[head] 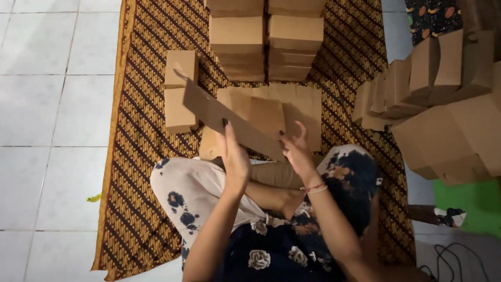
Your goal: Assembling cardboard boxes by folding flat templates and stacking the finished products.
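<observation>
Brown corrugated cardboard makes up nearly everything in view. A flat, unfolded brown cardboard box blank (pixel 229 121) is held in the air between the two hands, tilted so that its far end rises toward the upper left. The left hand (pixel 235 159) stands edge-on to the camera, fingers extended and pressed against the near face of the blank; its palm side is hidden, so the exact grip cannot be confirmed. The right hand (pixel 298 151) has its fingers spread and curled at the blank's lower right end, fingertips touching the edge. A thin red-and-white bracelet (pixel 314 188) circles the right wrist.

The blank conceals part of a low stack of flat cardboard sheets (pixel 292 107) lying on the brown patterned woven mat (pixel 156 156) just beyond the hands. Two small folded brown cardboard boxes (pixel 180 91) sit on the mat to the left, partly behind the blank's raised end. Stacked folded boxes (pixel 266 39) at the top are cut off by the frame edge. A heap of folded boxes (pixel 449 115) on the right is also cropped. The white tiled floor (pixel 47 104) borders the mat.
</observation>
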